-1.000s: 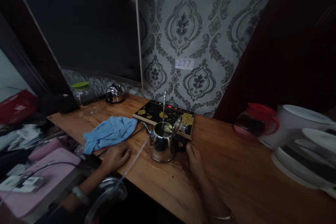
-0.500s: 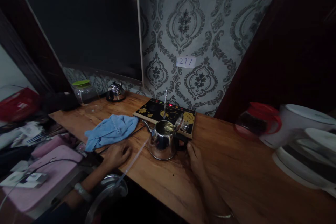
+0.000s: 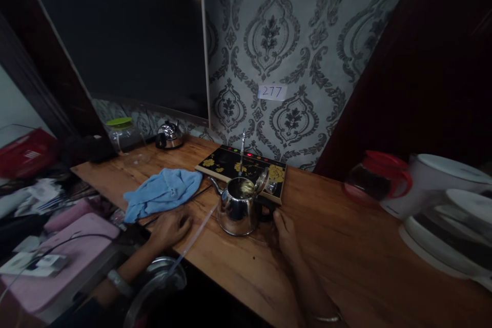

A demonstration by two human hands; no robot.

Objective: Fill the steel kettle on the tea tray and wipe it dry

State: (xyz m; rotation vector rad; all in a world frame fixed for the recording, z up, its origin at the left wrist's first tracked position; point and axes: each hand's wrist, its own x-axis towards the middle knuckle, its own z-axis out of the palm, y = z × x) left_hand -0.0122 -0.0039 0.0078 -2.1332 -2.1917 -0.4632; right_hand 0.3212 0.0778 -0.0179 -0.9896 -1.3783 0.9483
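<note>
A shiny steel kettle (image 3: 236,213) stands upright on the wooden table, its lid (image 3: 262,180) tipped up on the handle side. My right hand (image 3: 285,231) is at the black handle (image 3: 266,210) and appears closed around it; some of its fingers are hidden. To the left of the kettle, my left hand (image 3: 171,228) rests at the table's front edge, fingers curled in, with nothing visible in them. Between left hand and kettle runs a clear tube (image 3: 198,230) down toward a metal vessel (image 3: 179,274) below the edge. Near that hand lies a crumpled blue cloth (image 3: 165,192).
Behind the kettle sits a black flowered tea stove (image 3: 226,164) with a thin spout (image 3: 243,148) and a red light. A second kettle (image 3: 169,135) and a green-lidded glass jug (image 3: 126,138) stand farther left. At right are a red-topped jug (image 3: 378,177) and white appliances (image 3: 446,241).
</note>
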